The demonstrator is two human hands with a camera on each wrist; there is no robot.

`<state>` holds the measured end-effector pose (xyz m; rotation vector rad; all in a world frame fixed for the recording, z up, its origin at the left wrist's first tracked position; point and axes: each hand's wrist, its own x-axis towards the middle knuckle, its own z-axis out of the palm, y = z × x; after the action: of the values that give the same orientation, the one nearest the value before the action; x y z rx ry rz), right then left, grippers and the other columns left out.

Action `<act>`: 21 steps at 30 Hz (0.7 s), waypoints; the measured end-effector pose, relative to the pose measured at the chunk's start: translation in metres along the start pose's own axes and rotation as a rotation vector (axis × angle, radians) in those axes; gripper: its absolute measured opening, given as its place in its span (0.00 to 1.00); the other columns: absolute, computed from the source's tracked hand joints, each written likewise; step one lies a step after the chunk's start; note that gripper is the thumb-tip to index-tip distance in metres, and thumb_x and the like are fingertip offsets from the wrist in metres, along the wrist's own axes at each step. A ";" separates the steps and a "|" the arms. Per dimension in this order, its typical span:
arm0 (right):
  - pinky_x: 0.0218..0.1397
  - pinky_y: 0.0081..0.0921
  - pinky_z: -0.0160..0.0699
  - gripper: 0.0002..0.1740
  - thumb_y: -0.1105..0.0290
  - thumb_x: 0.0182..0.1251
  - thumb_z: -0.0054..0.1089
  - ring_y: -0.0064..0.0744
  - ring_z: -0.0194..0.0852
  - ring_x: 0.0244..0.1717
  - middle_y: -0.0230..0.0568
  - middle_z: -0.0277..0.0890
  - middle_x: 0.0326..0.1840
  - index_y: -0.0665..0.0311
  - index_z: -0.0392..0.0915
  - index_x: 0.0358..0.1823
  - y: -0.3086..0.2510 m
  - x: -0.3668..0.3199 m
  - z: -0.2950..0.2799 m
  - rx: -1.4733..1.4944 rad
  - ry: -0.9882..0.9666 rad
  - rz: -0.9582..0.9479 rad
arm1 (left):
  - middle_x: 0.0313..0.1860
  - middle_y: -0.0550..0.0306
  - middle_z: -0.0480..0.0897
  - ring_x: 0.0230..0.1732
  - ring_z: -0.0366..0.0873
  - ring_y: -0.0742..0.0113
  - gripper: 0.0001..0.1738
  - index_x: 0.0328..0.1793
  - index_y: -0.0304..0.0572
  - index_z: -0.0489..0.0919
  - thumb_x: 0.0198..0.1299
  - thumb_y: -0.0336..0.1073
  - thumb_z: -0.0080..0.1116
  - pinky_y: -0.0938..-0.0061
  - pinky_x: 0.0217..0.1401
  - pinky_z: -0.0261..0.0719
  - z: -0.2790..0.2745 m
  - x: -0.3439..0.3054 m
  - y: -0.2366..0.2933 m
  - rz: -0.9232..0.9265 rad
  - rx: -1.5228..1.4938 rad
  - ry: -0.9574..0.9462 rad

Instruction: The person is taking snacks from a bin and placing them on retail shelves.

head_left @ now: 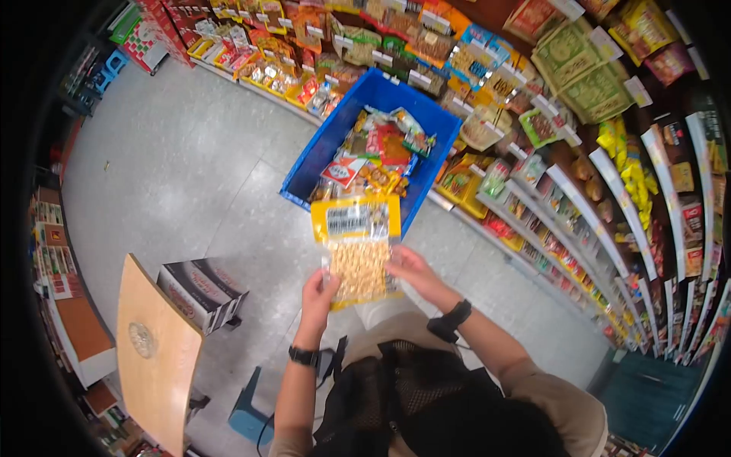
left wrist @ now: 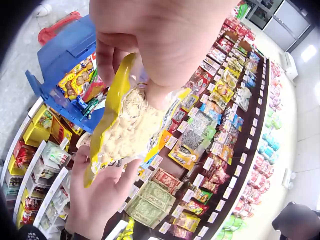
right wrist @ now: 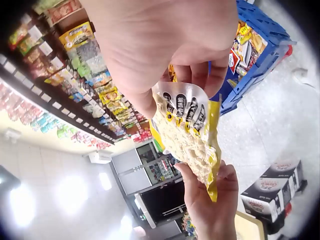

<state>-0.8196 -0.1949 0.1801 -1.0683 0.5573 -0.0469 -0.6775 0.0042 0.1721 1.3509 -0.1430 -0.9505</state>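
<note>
Both hands hold a yellow and clear snack bag (head_left: 359, 266) filled with pale, lumpy pieces. My left hand (head_left: 316, 295) pinches its left edge, thumb on the face turned to me. At the opposite edge my right hand (head_left: 419, 276) grips it the same way. A barcode label shows on the bag's yellow top band in the head view. In the right wrist view, dark printed lettering runs along the clear end of the bag (right wrist: 187, 142). Just beyond the bag is a blue crate (head_left: 303, 164) with many mixed snack packets (head_left: 388, 145) inside, partly overlapped by the bag.
Shelves of packaged snacks (head_left: 480, 57) run behind the crate and down the right side. To the left stand a light wooden table (head_left: 156, 373) and a black-and-white carton (head_left: 199, 293). A blue-grey stool (head_left: 250, 411) is near my legs.
</note>
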 end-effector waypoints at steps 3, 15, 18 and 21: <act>0.57 0.21 0.71 0.18 0.65 0.73 0.57 0.18 0.72 0.53 0.29 0.76 0.54 0.65 0.73 0.59 -0.008 -0.014 0.017 -0.106 -0.017 -0.067 | 0.46 0.63 0.83 0.48 0.76 0.78 0.12 0.52 0.38 0.80 0.65 0.33 0.61 0.80 0.53 0.73 -0.005 -0.037 -0.007 -0.073 -0.066 -0.035; 0.52 0.20 0.72 0.15 0.64 0.74 0.56 0.16 0.73 0.47 0.28 0.79 0.45 0.68 0.78 0.52 -0.032 0.016 0.036 -0.083 -0.023 -0.059 | 0.56 0.53 0.80 0.57 0.77 0.69 0.23 0.61 0.32 0.74 0.72 0.46 0.50 0.73 0.64 0.70 -0.004 0.006 0.027 -0.085 -0.260 -0.023; 0.50 0.16 0.71 0.14 0.64 0.75 0.55 0.15 0.72 0.45 0.26 0.78 0.44 0.67 0.79 0.51 -0.038 0.046 0.032 -0.047 0.049 -0.146 | 0.57 0.53 0.79 0.58 0.76 0.69 0.24 0.62 0.33 0.74 0.74 0.47 0.47 0.74 0.62 0.71 0.002 0.036 0.068 -0.155 -0.124 -0.008; 0.49 0.15 0.70 0.15 0.62 0.75 0.54 0.13 0.71 0.43 0.26 0.78 0.44 0.67 0.79 0.50 -0.061 0.083 0.038 -0.014 0.149 -0.242 | 0.64 0.51 0.75 0.63 0.73 0.66 0.28 0.68 0.33 0.68 0.76 0.50 0.40 0.68 0.68 0.69 0.007 0.067 0.104 -0.091 -0.176 -0.064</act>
<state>-0.7167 -0.2188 0.2112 -1.1480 0.5603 -0.3370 -0.5878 -0.0531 0.2360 1.1732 -0.0449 -1.0587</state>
